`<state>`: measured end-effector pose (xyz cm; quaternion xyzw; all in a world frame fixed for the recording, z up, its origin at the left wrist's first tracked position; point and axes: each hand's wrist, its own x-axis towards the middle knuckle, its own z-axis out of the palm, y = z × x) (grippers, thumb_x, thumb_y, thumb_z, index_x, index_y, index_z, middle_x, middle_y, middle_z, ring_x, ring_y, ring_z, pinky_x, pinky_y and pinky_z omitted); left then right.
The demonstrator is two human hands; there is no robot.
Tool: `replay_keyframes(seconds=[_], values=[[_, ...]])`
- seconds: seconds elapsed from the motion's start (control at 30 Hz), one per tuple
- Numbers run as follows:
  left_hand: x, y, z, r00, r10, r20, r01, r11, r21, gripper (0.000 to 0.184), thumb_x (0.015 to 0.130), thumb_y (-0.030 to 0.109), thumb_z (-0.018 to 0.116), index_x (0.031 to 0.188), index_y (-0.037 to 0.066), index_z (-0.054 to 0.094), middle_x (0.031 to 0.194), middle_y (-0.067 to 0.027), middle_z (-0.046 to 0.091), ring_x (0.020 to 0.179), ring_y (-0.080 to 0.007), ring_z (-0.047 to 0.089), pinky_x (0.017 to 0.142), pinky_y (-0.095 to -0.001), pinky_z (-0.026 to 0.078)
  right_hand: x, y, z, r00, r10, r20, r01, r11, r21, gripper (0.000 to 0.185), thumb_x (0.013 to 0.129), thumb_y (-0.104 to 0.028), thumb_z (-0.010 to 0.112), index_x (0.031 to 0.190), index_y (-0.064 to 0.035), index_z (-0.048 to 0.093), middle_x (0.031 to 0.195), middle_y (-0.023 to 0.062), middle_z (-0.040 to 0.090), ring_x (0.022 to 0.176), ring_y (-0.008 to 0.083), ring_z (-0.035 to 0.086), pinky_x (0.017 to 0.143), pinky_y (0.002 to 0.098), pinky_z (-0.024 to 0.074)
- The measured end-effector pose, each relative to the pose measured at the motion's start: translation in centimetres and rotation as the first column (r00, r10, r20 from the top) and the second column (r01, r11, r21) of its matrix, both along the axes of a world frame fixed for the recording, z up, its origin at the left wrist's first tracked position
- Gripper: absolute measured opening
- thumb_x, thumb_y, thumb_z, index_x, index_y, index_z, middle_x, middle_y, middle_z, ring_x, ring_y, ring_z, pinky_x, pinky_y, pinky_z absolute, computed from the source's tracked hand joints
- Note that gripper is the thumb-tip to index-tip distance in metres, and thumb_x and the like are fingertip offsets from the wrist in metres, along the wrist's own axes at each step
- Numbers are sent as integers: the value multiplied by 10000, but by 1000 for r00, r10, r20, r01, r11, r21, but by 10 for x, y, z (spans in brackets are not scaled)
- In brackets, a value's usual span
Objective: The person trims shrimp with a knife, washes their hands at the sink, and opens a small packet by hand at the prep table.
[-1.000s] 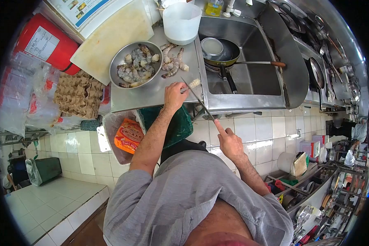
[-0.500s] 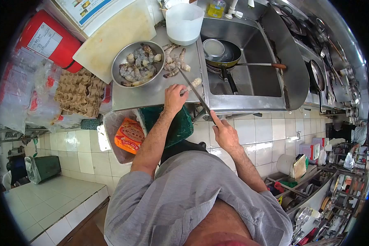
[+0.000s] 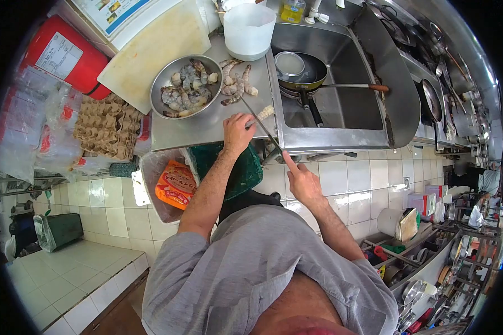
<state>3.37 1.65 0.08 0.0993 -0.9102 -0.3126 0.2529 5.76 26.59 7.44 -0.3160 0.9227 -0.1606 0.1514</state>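
Note:
My left hand (image 3: 238,133) is closed on a shrimp (image 3: 266,113) at the counter's front edge, the pale end of the shrimp sticking out to the right. My right hand (image 3: 304,183) grips a long thin knife (image 3: 267,132), its index finger stretched along the top near the handle. The blade slants up and left across the held shrimp; whether it cuts into it I cannot tell. Beyond the tip, several loose shrimp (image 3: 241,85) lie on the steel counter (image 3: 176,133). A metal bowl (image 3: 157,103) to their left contains more shrimp.
Right of the counter is a steel sink (image 3: 355,106) with pans (image 3: 313,84) in it. A white bucket (image 3: 250,33) stands behind the shrimp. A cutting board (image 3: 151,53) leans on the wall near egg trays (image 3: 106,125). Below are a green bin (image 3: 251,170) and an orange bag (image 3: 176,184).
The knife has slid slightly back and left across the shrimp. My right index finger now reaches further forward along it. My left hand keeps its hold.

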Motion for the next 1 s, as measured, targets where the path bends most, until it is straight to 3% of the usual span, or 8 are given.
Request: replay_keyframes(seconds=[0.23,0.6,0.73,0.93,1.0], values=[[5,-1,-4,999,36,-40,-31,992,119,180,741,119,703,903,64,645,859,-73,621,871,-282,581,828,-416,414,-6,-3,2,1000,-2,8,2,996,-91,648,891,-126,572,1460,-258,293,919,192,593,756,367,619,687,465,524],[0,1,-4,998,61,13,-61,997,39,162,736,134,697,884,94,642,851,-33,624,878,-245,588,829,-409,394,10,29,12,1000,19,12,-20,998,53,635,904,-136,531,1467,-277,274,869,179,573,673,360,624,631,472,533],[0,3,-5,999,49,12,-49,999,14,161,741,143,693,888,99,645,858,-30,627,888,-245,585,834,-407,391,8,20,12,999,-6,40,3,998,70,647,888,-118,568,1460,-258,300,875,167,574,725,354,622,666,467,525],[2,1,-6,999,46,0,-46,999,2,165,747,155,695,894,95,648,869,-31,631,902,-248,581,841,-406,393,-8,-6,4,1000,10,18,-9,999,-31,653,886,-112,571,1461,-253,295,891,184,589,761,370,618,690,473,519],[5,2,-7,996,71,-59,-67,995,73,162,750,161,694,890,93,648,864,-33,632,898,-251,580,841,-408,397,-8,-3,1,999,-8,32,11,994,-108,655,886,-112,573,1461,-260,295,887,185,592,767,374,614,700,476,518]])
